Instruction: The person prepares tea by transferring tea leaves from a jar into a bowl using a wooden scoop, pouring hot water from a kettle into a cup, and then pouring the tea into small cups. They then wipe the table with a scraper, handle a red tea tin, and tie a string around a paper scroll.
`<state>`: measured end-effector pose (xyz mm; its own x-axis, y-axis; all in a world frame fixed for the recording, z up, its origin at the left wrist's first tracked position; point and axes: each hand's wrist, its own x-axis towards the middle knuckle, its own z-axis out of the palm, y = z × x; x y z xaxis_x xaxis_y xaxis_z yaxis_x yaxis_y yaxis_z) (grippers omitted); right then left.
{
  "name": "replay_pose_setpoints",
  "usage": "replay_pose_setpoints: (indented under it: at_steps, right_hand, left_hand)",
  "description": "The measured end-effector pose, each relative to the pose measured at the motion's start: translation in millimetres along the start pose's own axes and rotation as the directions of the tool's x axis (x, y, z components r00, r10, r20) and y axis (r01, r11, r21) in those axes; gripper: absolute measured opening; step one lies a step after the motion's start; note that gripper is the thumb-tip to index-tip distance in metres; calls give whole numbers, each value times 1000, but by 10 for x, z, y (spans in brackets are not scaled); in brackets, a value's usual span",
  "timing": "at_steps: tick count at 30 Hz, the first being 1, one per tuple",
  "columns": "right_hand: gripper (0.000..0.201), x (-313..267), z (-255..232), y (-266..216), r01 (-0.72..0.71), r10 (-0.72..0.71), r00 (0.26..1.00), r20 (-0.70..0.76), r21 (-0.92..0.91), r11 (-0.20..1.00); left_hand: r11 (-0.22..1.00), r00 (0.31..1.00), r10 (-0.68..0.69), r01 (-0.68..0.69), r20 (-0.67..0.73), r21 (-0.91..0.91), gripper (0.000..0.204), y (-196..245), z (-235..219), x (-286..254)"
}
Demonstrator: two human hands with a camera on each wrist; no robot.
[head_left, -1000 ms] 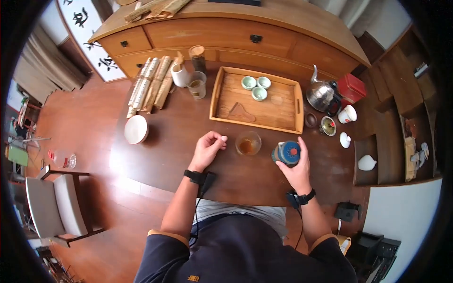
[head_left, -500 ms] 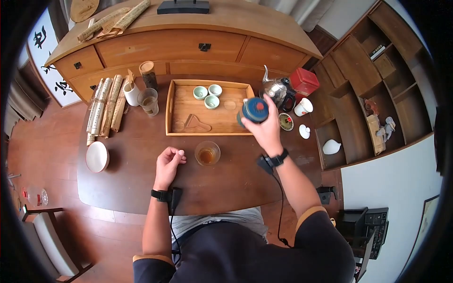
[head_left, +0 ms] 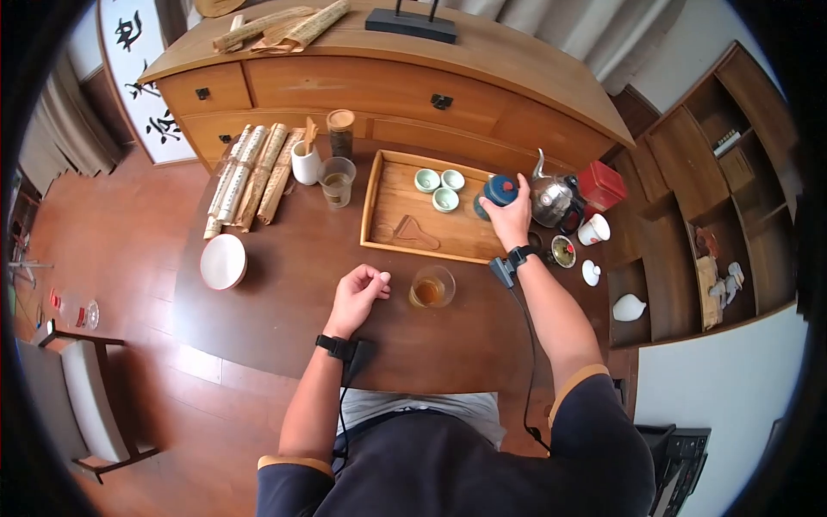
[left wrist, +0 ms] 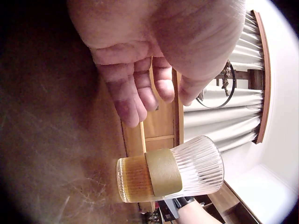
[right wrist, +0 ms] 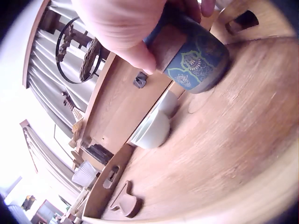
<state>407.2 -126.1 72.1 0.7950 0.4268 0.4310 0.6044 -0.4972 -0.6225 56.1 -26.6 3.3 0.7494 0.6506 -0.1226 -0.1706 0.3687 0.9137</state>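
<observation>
My right hand (head_left: 512, 217) grips a blue patterned lidded cup (right wrist: 201, 63) with a red knob on its lid, fingers and thumb around its sides. The cup is over the right end of the wooden tray (head_left: 465, 237), its base right at the tray floor in the right wrist view. Three pale green teacups (head_left: 445, 201) and a triangular wooden piece (head_left: 413, 233) lie in the tray. Near the front of the table, my left hand (head_left: 357, 300) is loosely curled and holds nothing. Beside it stands a ribbed glass (left wrist: 163, 175) of amber liquid with an olive band.
Right of the tray are a steel kettle (head_left: 554, 198), a red tin (head_left: 601, 185), a white cup (head_left: 593, 230), a filled small bowl (head_left: 562, 251) and a white lid (head_left: 591, 273). Bamboo scrolls (head_left: 250, 177), a plastic cup (head_left: 337, 183) and a white bowl (head_left: 224, 262) occupy the left side.
My right hand has carried the blue lidded cup from the table's front right forward and down into the tray's right end. My left hand stays beside the glass; the head view has shifted.
</observation>
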Motion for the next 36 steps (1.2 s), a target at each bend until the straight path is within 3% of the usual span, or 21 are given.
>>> replay_pose_setpoints:
  at_steps: [7, 10, 13, 14, 16, 19, 22, 29, 36]
  right_hand:
    - [108, 22, 19, 116, 106, -109, 993, 41, 70, 992]
    - [110, -120, -135, -16, 156, -166, 982, -84, -119, 981]
    - [98, -571, -458, -273, 97, -84, 993, -85, 170, 981]
    - [90, -767, -551, -298, 64, -71, 997, 5, 366, 928]
    - [92, -1224, -722, -430, -16, -127, 961, 244, 512, 859]
    - [109, -1541, -957, -796, 161, -333, 834, 439, 384, 909]
    - [120, -1574, -958, -975, 331, -416, 794, 443, 259, 907]
    - [114, -1548, -758, -1086, 314, -389, 746, 541, 230, 921]
    - [105, -1572, -678, -1201, 313, -388, 744, 544, 229, 922]
  left_hand:
    - [999, 1000, 7, -7, -2, 36, 18, 19, 7, 10]
    - [999, 1000, 3, -2, -13, 41, 18, 18, 20, 3]
    - [998, 1000, -1, 3, -19, 62, 18, 25, 22, -16]
    - [998, 1000, 0, 1, -17, 62, 18, 18, 20, -16]
    - [998, 1000, 3, -3, -11, 63, 18, 21, 23, -7]
    - [997, 1000, -3, 3, 1, 72, 17, 23, 18, -17]
    - [997, 1000, -5, 4, 10, 83, 16, 12, 22, -16]
    - [998, 999, 35, -35, -4, 59, 14, -36, 0, -36]
    - [1000, 1000, 10, -11, 22, 15, 15, -30, -29, -22]
